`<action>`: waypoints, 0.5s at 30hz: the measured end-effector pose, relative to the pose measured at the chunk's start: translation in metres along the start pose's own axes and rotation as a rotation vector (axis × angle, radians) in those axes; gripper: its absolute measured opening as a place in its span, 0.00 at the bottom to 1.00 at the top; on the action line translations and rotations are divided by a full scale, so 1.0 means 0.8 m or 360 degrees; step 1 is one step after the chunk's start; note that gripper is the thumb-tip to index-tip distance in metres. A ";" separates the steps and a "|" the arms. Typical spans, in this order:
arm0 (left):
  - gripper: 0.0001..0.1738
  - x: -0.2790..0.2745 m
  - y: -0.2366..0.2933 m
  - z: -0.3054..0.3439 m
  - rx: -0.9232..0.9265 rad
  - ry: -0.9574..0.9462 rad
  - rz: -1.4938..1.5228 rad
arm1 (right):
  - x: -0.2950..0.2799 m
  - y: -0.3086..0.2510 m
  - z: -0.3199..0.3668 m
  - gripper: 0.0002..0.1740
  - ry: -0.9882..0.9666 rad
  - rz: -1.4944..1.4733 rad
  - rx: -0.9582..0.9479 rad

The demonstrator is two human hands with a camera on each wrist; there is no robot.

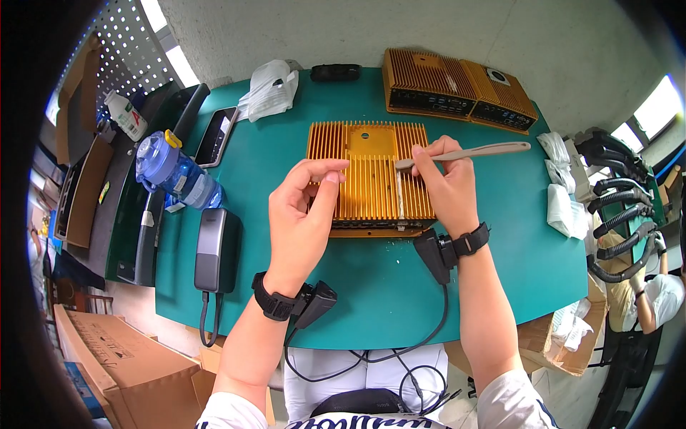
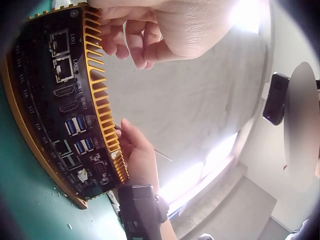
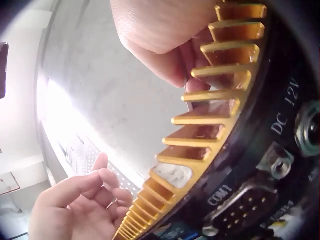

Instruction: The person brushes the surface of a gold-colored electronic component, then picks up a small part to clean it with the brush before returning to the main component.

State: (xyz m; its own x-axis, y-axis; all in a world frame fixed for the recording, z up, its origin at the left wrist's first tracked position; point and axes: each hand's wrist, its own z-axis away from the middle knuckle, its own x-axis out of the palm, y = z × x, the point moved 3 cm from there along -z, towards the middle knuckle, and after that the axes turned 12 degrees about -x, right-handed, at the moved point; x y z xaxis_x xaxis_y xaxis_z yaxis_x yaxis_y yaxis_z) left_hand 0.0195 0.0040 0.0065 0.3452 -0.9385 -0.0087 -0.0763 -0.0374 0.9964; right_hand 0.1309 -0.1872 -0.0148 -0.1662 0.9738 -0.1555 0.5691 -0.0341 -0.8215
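Note:
A gold-finned metal box computer [image 1: 371,186] lies on the green table, its black port panel [image 2: 65,105] showing in the left wrist view. Whitish material [image 3: 172,175] fills part of one groove between the fins. My right hand [image 1: 450,182] pinches a slim grey-handled tool [image 1: 486,151]; its working end is down at the fins near that groove, and its exact kind cannot be made out. Over the left side of the fins hovers my left hand [image 1: 304,207], fingers loosely bent, thumb near the forefinger, with nothing visible in it.
Two similar gold boxes [image 1: 457,86] stand at the back right. Along the left are a phone [image 1: 216,137], a blue water bottle [image 1: 179,171] and a power bank [image 1: 218,250] with a cable. A white plastic bag [image 1: 270,89] lies behind. Small white crumbs [image 1: 397,261] dot the table.

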 end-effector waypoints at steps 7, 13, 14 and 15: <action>0.10 0.001 0.000 0.000 0.0010 -0.0005 -0.0019 | 0.001 -0.003 -0.001 0.14 0.0030 0.0104 0.0000; 0.09 0.001 -0.001 0.000 0.0036 -0.0011 0.0013 | 0.002 -0.001 -0.002 0.14 0.0016 0.0170 -0.0048; 0.09 0.001 -0.001 0.000 0.0036 -0.0011 0.0013 | 0.002 -0.002 -0.002 0.14 0.0016 0.0170 -0.0048; 0.09 0.001 -0.002 0.000 0.0029 -0.0011 0.0012 | 0.001 -0.003 -0.001 0.15 0.0010 0.0137 -0.0023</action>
State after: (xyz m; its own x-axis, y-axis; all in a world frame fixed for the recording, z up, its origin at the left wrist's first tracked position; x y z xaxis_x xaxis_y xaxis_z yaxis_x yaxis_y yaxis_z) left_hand 0.0200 0.0036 0.0051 0.3380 -0.9412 -0.0019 -0.0962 -0.0366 0.9947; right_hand 0.1300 -0.1859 -0.0131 -0.1110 0.9688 -0.2216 0.5926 -0.1145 -0.7973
